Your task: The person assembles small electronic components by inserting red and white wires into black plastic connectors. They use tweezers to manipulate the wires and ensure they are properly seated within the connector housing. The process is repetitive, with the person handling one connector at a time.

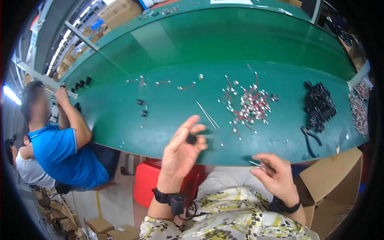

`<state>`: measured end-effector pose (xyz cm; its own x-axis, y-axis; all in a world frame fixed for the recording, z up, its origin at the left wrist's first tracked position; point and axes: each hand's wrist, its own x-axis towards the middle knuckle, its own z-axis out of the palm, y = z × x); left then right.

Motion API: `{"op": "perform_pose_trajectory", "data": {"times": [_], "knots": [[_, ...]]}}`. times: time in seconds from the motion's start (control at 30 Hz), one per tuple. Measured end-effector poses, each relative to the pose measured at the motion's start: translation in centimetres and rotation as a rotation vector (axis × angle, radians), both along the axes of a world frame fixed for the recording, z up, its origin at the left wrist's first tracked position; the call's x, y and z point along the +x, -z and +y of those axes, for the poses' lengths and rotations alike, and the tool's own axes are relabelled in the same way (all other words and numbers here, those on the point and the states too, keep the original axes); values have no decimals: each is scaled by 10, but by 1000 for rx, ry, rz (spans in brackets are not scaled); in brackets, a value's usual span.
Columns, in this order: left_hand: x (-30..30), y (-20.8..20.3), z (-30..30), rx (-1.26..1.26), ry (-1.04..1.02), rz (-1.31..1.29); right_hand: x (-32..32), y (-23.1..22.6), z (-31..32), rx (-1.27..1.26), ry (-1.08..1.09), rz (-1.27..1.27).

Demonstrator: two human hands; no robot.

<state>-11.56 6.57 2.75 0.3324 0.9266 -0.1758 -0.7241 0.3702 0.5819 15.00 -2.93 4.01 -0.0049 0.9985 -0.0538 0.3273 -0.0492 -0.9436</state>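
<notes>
My left hand [182, 150] is raised over the front edge of the green table [168, 102], palm turned up. Its curled fingers hold a small black plastic part [192, 139]. My right hand [276, 176], to the right at the table's edge, grips metal tweezers [261, 162] between thumb and fingers, tips pointing left. Beyond my hands lies a loose pile of small silvery parts with red wires [252, 105]. Two thin white sticks [208, 115] rest left of that pile. A few black pieces [144, 113] with short wires are farther left.
On the right are a heap of black parts [320, 105] and dark-handled pliers [311, 142]. An open cardboard box [332, 180] stands below the right edge, a red stool [150, 184] below the left. A person in a blue shirt [66, 156] works at the table's left end.
</notes>
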Motion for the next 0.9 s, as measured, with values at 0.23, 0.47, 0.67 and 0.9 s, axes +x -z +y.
{"op": "perform_pose_trajectory", "data": {"times": [0.23, 0.47, 0.67, 0.9], "knots": [[83, 3, -41, -221, 361, -284, 6, -11, 1, 138, 32, 81], [111, 5, -60, -228, 457, -110, 11, -9, -11, 171, 35, 74], [108, 6, -62, -160, 504, -51, 25, -5, -16, 112, -10, 15], [100, 22, -52, -42, 539, 86, 37, -21, -3, 58, -89, 4]]}}
